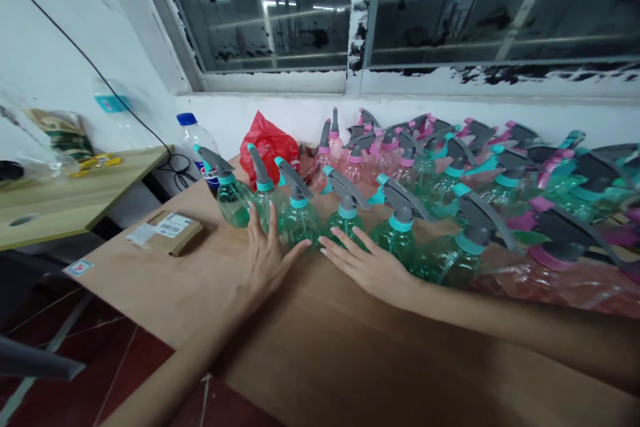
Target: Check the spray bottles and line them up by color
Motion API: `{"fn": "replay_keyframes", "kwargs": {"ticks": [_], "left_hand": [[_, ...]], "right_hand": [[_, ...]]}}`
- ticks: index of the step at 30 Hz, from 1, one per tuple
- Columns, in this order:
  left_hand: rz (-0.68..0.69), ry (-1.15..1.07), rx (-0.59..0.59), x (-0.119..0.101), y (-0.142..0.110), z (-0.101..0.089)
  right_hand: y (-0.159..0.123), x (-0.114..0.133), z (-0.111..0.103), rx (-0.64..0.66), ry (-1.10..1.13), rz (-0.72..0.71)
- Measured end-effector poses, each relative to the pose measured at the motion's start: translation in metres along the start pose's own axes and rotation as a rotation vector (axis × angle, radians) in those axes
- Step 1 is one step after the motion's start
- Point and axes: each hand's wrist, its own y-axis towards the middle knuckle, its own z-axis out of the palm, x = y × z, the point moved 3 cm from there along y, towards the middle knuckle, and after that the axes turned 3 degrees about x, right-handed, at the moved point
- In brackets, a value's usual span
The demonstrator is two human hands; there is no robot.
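Note:
A front row of green spray bottles with grey trigger heads and teal collars stands on the brown tabletop [200,287]. My left hand [267,250] is open, fingers spread, against or just in front of a green spray bottle [300,224] and its neighbour to the left. Beside it, my right hand [373,267] is open too, its fingers stretched toward the lower part of another green spray bottle [346,214]. Whether the fingertips touch the plastic I cannot tell. Farther left stands the end green spray bottle [233,200]. Neither hand grips anything.
Behind the row crowd several pink spray bottles [354,167] and more green ones. A red plastic bag [267,147], a blue-capped drink bottle [200,137] and a small cardboard package [175,230] are at the left. Beyond a gap is a wooden desk [65,200]; windows rise behind.

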Motion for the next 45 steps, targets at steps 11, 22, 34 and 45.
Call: {"fn": "replay_keyframes", "kwargs": {"ticks": [11, 22, 34, 45], "left_hand": [[0.059, 0.067, -0.024, -0.006, 0.028, 0.020], [0.179, 0.104, -0.013, -0.054, -0.003, 0.012], [0.752, 0.058, 0.177, -0.193, -0.037, 0.069], [1.295, 0.041, 0.112, -0.253, -0.035, 0.097]], "right_hand": [[0.002, -0.033, 0.010, 0.032, -0.099, -0.031], [-0.049, -0.002, -0.050, -0.050, -0.147, -0.186], [-0.230, -0.030, -0.099, -0.014, -0.216, 0.258], [-0.322, -0.032, -0.135, -0.312, -0.445, 1.148]]}}
